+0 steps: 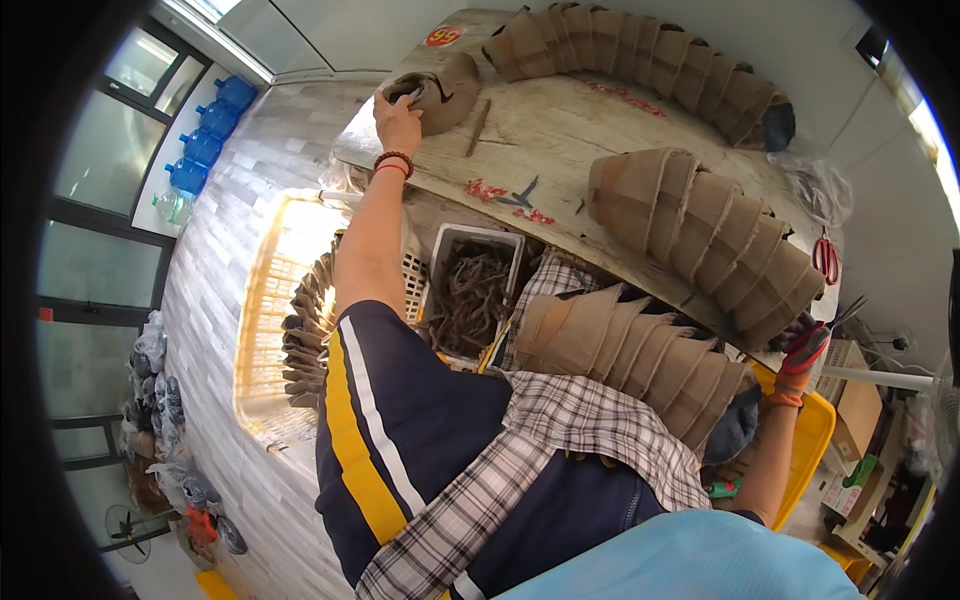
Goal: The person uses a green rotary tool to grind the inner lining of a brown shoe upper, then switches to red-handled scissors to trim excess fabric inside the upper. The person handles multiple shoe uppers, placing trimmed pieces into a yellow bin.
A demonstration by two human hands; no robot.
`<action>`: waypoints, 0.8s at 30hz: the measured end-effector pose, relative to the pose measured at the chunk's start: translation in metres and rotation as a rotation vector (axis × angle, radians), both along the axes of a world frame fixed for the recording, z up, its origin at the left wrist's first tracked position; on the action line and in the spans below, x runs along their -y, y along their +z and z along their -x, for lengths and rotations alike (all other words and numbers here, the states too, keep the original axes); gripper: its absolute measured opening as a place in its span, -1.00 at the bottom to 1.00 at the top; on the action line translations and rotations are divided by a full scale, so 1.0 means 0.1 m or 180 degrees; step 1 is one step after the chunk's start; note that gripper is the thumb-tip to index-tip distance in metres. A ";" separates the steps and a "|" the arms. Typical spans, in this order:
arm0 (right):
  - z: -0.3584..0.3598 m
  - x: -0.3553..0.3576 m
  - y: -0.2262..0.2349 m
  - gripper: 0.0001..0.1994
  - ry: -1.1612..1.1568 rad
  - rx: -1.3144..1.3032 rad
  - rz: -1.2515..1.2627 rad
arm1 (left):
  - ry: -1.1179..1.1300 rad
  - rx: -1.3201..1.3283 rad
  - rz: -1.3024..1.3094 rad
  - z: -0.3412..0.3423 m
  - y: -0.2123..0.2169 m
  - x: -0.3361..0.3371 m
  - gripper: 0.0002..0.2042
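Note:
At the far left end of the table, my left hand (398, 128) is closed on the edge of a tan fabric piece (456, 98) shaped like a cap, its fingers partly hidden inside the hollow. My right hand (797, 365), in a dark and orange glove, is at the right with red-handled scissors (848, 312) in it, blades pointing up and away. Beside it is the end of a long nested stack of brown fabric pieces (690, 225) lying on the table. Another nested stack (615, 340) rests across my lap, over a plaid apron (590, 410).
A third stack (640, 60) curves along the table's back. On the tabletop (540, 130) lie a thin stick (478, 128), red scraps and a dark snipping tool (520, 193). More red scissors (825, 258) hang at right. A white bin (470, 290) of brown strips and a yellow basket (265, 330) stand below.

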State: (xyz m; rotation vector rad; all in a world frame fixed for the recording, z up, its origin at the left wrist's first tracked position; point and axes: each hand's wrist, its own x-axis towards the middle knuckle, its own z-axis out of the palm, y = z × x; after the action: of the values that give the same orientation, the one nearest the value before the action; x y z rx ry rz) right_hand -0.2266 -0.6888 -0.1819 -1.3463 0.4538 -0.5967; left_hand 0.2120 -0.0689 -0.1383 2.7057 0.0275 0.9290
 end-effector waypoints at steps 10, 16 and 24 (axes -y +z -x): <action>0.18 -0.24 1.03 -0.52 -0.0106 0.0180 0.1661 | -0.2098 -0.0722 0.5889 0.51 0.83 0.17 -0.56; -0.14 -1.19 1.84 -0.65 -0.0360 0.0175 0.3081 | -0.2839 -0.2131 0.7195 1.42 1.03 0.99 -0.61; -0.37 -1.67 2.41 -0.61 -0.0222 -0.0268 0.6293 | -0.2633 -0.3272 0.7421 2.41 0.93 1.85 -0.64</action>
State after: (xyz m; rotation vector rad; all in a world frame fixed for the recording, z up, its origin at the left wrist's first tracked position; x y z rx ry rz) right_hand -0.1893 -0.5216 0.0591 -3.2121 -0.2371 -1.0930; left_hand -0.0289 -0.2537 -0.0458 0.4505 0.0933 -0.6708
